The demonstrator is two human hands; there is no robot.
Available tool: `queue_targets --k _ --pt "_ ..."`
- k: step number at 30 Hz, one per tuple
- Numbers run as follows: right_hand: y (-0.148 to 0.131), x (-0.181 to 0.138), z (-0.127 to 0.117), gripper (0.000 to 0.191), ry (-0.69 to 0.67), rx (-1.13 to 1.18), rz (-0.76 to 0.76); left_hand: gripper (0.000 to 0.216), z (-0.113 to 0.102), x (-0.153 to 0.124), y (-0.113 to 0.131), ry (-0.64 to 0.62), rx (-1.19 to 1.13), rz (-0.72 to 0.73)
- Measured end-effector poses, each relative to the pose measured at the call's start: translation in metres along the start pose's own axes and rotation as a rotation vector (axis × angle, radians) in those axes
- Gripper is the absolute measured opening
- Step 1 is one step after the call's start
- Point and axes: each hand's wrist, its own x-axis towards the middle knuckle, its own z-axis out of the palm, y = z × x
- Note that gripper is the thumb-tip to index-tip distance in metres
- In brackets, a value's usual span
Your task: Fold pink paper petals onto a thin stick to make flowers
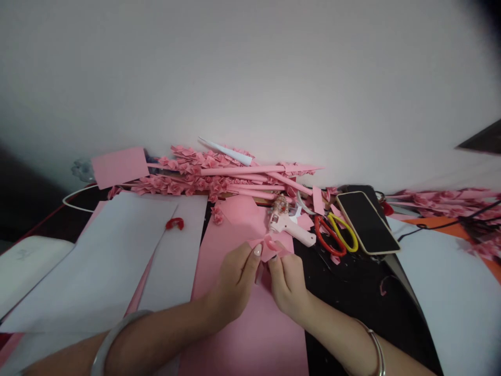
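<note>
Between both hands is a small pink paper flower [268,246] with curled petals. My left hand [239,274] pinches its left side between thumb and fingers. On the opposite side, my right hand [286,279] is closed on the flower's edge with the thumb on top. Both hands are over a large pink paper sheet [250,339]. Just beyond the fingers lies a pale pink glue gun [291,228]. To the right of it are scissors with red handles [330,237] and yellow handles [346,232]. The fingers partly hide the flower's underside.
Pink paper flower stems [188,177] are piled along the wall. White paper sheets [97,261] cover the left, with a red curled piece [175,223] on top. A phone [368,222] lies at right, near another white sheet [457,292]. A white box-like object [33,266] sits far left.
</note>
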Motion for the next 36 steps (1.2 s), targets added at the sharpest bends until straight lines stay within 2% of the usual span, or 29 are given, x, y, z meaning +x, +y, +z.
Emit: queue_targets --k 7,14,19,28,36 --pt "-0.0043 0.0017 0.0009 0.029 0.018 -0.046 0.053 0.033 0.0009 0.0011 0.0001 0.009 0.009 0.011" --pt "-0.001 0.0011 0.0016 0.03 0.001 -0.065 0.074 0.036 0.0025 0.0016 -0.003 0.0 -0.163 -0.056" --pt "-0.001 0.0 0.0024 0.031 -0.037 -0.065 0.047 0.032 0.0035 0.0019 -0.0039 -0.001 -0.202 -0.039" --pt "-0.0036 -0.0018 0.003 0.028 -0.024 -0.055 0.068 0.033 0.002 0.0018 0.0003 0.029 -0.015 0.087" --pt "-0.002 -0.0035 0.006 0.025 -0.005 -0.094 0.092 0.027 0.0039 0.0021 0.0001 0.02 0.01 0.093"
